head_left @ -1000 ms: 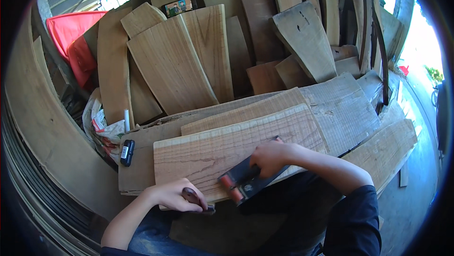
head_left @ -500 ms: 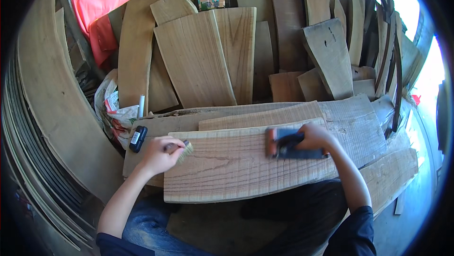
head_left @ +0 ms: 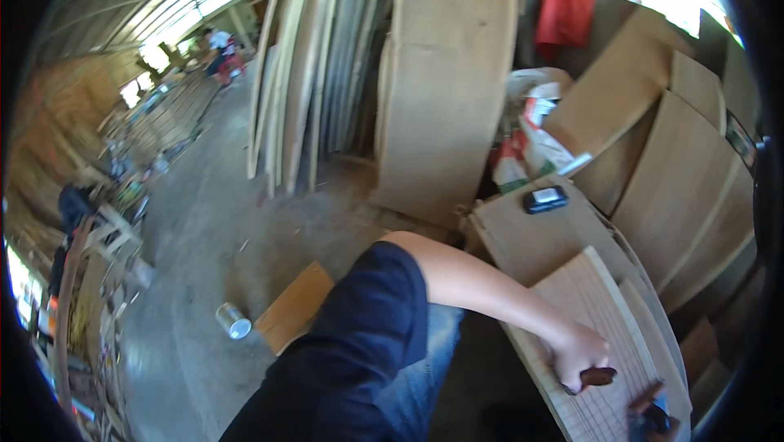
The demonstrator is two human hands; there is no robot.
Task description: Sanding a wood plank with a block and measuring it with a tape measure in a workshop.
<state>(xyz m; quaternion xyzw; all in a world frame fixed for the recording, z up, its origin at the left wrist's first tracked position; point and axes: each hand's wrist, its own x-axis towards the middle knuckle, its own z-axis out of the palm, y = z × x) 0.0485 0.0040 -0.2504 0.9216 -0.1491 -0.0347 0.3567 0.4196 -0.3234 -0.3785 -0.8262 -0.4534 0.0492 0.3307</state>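
My left hand is closed round a brush, whose brown wooden handle sticks out past the fingers; its bristles are hidden here. Beneath it lies a pale grained board, resting on a wider plank. At the lower right a hand sander with a dark handle stands on the same board. Only a small blurred bit of my right hand shows at that handle; the rest is cut off by the picture's edge.
A black case sits on the wide plank. Planks lean beyond it, near a white plastic bag and red cloth. On the concrete floor are a can and a wood offcut. Another person is far off.
The view has swung left, bringing in the floor and the far workshop. The board and both tools have shifted to the lower right of the picture.
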